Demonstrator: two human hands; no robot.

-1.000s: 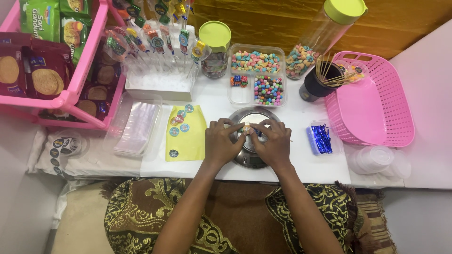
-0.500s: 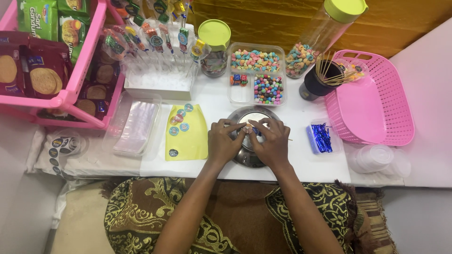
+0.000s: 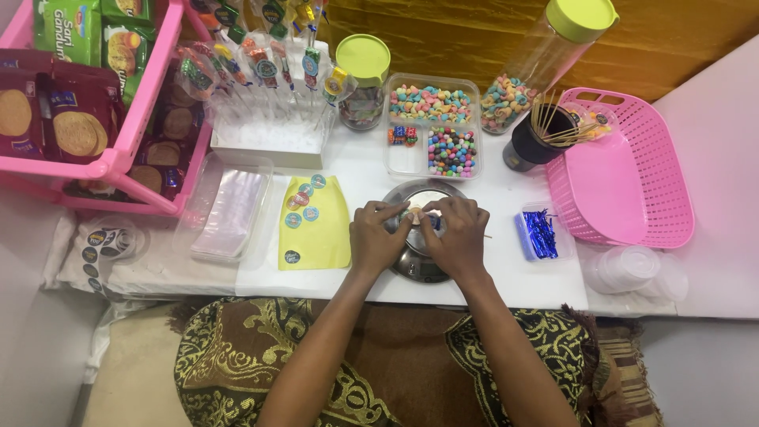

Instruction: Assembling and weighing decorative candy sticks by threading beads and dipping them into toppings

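Both hands are low and centre in my view, meeting over the round metal dish on the white tabletop. My left hand sits on the dish's left side, my right hand on its right, fingertips nearly touching at the middle. Between them there's a small candy piece, pinched from both sides; the fingers of both hands are curled in on it. It's tiny and mostly covered, so I can't tell its long axis for sure. A thin stick pokes out from under my right hand, pointing to the right of the frame and lying roughly level.

Room to move: the tabletop's near edge runs just below the dish, close to my wrists. Left of my left hand, the yellow sticker sheet lies just beside the dish, with the clear wrapper tray further left. Right of my right hand there's a bare strip, then the small box of blue foil, then the pink basket. Above the dish, near it, is the divided candy box, the dark cup of sticks upper right of that. The open patch is lower right, between dish and foil box.
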